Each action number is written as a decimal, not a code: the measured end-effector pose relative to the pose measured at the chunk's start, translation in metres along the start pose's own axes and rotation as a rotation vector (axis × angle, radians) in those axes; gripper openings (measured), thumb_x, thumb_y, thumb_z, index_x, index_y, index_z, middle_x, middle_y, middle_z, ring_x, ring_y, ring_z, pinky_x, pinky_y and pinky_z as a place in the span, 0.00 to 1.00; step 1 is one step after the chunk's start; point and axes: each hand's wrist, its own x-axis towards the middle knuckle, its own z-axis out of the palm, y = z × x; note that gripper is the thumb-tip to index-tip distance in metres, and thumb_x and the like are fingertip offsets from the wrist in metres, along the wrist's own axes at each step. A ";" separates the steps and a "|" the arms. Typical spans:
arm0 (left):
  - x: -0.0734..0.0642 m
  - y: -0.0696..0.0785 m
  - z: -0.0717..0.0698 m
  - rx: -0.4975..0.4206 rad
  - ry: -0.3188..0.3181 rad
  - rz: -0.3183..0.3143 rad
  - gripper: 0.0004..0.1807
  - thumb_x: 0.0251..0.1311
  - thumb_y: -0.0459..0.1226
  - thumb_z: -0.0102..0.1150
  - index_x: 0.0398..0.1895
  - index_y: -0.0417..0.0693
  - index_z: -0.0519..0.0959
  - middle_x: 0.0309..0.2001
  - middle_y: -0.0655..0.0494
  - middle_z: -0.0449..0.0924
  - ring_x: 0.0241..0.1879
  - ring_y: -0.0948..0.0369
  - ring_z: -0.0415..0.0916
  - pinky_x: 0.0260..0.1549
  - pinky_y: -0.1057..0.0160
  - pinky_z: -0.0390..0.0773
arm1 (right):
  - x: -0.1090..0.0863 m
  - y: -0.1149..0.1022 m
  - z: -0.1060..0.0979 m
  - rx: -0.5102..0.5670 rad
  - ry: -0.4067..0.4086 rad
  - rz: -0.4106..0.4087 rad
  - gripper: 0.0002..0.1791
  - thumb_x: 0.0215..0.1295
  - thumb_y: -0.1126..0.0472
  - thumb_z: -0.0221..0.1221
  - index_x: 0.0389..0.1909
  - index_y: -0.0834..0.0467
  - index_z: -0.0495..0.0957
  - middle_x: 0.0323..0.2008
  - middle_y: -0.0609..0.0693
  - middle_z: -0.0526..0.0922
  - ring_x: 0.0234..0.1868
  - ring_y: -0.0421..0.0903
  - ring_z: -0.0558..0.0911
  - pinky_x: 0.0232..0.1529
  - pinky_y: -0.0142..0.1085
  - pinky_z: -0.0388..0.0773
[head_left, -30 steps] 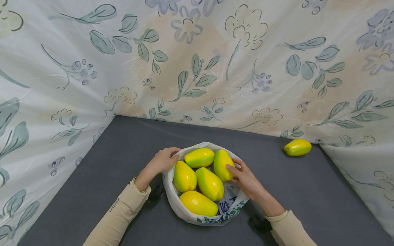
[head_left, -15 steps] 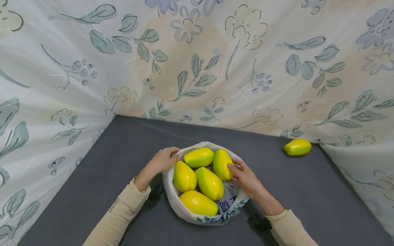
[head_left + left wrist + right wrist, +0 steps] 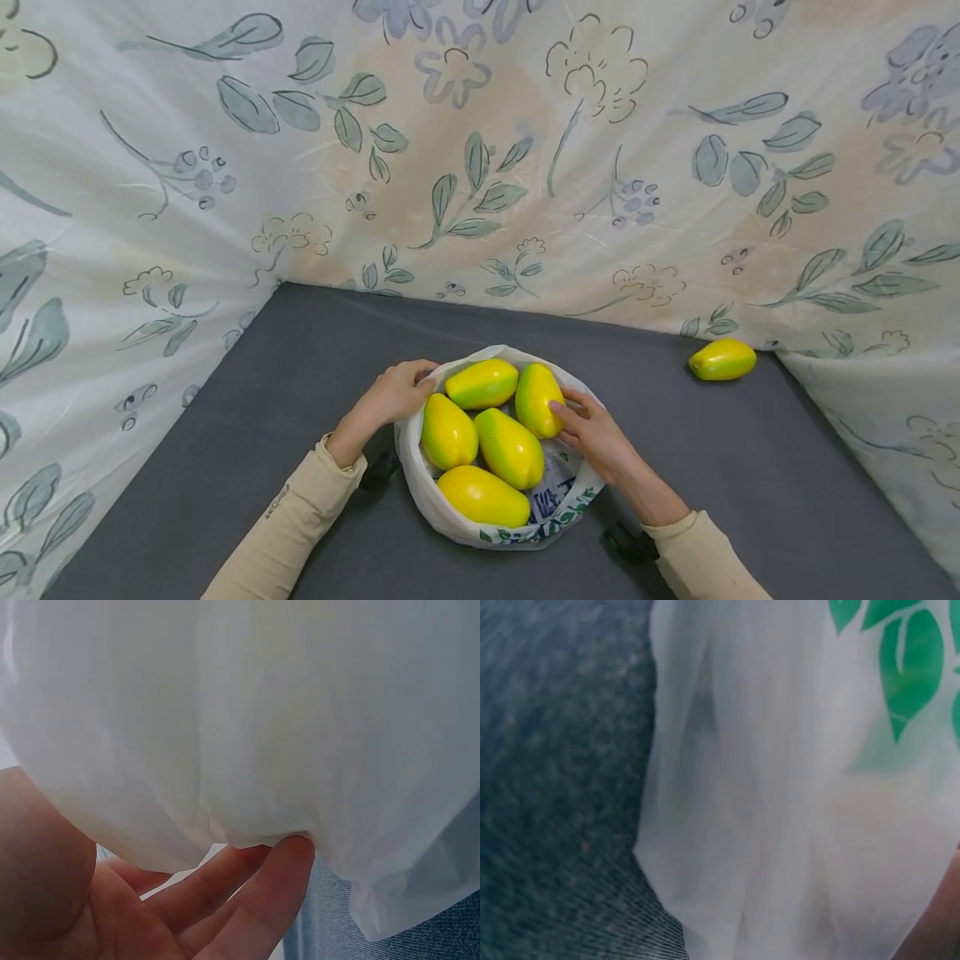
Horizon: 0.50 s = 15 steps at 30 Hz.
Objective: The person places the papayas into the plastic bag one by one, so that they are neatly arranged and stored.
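A white plastic bag (image 3: 416, 475), its mouth spread wide, stands on the dark grey surface. Inside lie several yellow-green papayas, one of them (image 3: 510, 447) in the middle. At the bag's upper left rim my left hand (image 3: 393, 393) pinches the plastic; the left wrist view shows curled fingers (image 3: 274, 889) against the bag's edge. My right hand (image 3: 600, 437) reaches over the right rim and holds the upper right papaya (image 3: 537, 398), thumb on its near side. Its other fingers are partly hidden. Outside plastic with green leaf print (image 3: 911, 671) fills much of the right wrist view.
One more papaya (image 3: 722, 359) lies apart at the far right of the dark cloth (image 3: 322, 333), close to the back edge. Floral curtains (image 3: 480, 167) hang behind and along both sides.
The papaya at my right hand has shifted slightly left, along with that hand. The left hand stays at the rim. The whole view has drifted very slightly.
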 end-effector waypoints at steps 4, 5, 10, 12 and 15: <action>0.000 -0.001 0.000 0.006 0.003 0.005 0.21 0.70 0.39 0.50 0.63 0.44 0.71 0.51 0.43 0.76 0.41 0.53 0.77 0.34 0.58 0.78 | 0.000 0.000 0.000 -0.008 0.007 -0.011 0.37 0.71 0.54 0.54 0.72 0.65 0.48 0.66 0.68 0.56 0.61 0.60 0.67 0.60 0.48 0.65; 0.000 -0.001 0.000 0.006 0.004 0.005 0.21 0.70 0.39 0.49 0.63 0.44 0.71 0.51 0.43 0.76 0.41 0.53 0.76 0.34 0.58 0.78 | 0.000 0.000 0.000 -0.013 0.010 -0.009 0.37 0.70 0.54 0.55 0.72 0.64 0.49 0.65 0.68 0.56 0.61 0.60 0.68 0.59 0.48 0.65; 0.000 -0.001 0.000 0.005 0.004 0.005 0.21 0.70 0.39 0.49 0.63 0.44 0.72 0.51 0.43 0.76 0.40 0.53 0.76 0.33 0.58 0.78 | -0.003 -0.002 0.001 -0.069 0.040 0.001 0.36 0.70 0.53 0.55 0.72 0.62 0.51 0.65 0.69 0.57 0.59 0.60 0.70 0.59 0.49 0.66; 0.000 -0.001 -0.001 0.006 0.005 0.008 0.21 0.70 0.39 0.50 0.63 0.44 0.72 0.50 0.43 0.76 0.40 0.53 0.76 0.34 0.58 0.78 | -0.004 -0.004 0.000 -0.120 0.057 0.001 0.36 0.71 0.51 0.54 0.72 0.62 0.52 0.66 0.69 0.58 0.59 0.61 0.70 0.59 0.49 0.66; -0.001 -0.002 -0.001 0.007 0.007 0.013 0.21 0.69 0.38 0.50 0.63 0.43 0.72 0.50 0.43 0.77 0.40 0.54 0.76 0.34 0.57 0.78 | -0.007 -0.009 -0.003 -0.202 0.077 -0.002 0.35 0.72 0.49 0.51 0.71 0.64 0.54 0.66 0.67 0.60 0.59 0.61 0.71 0.58 0.50 0.67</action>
